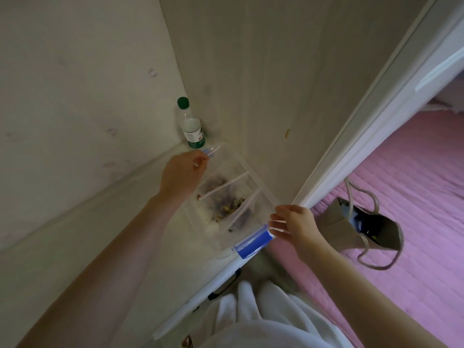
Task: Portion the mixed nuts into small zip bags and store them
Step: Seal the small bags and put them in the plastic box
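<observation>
Our left hand [182, 172] curls round the far blue latch [209, 151] of the clear storage box [251, 172]; our right hand [296, 223] pinches its rim by the near blue latch [253, 241]. Zip bags of mixed nuts [226, 204] lie inside.

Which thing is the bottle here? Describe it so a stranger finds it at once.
Follow the two walls to their corner. The bottle stands upright there, just beyond the clear box. Only it has a green cap and label.
</observation>
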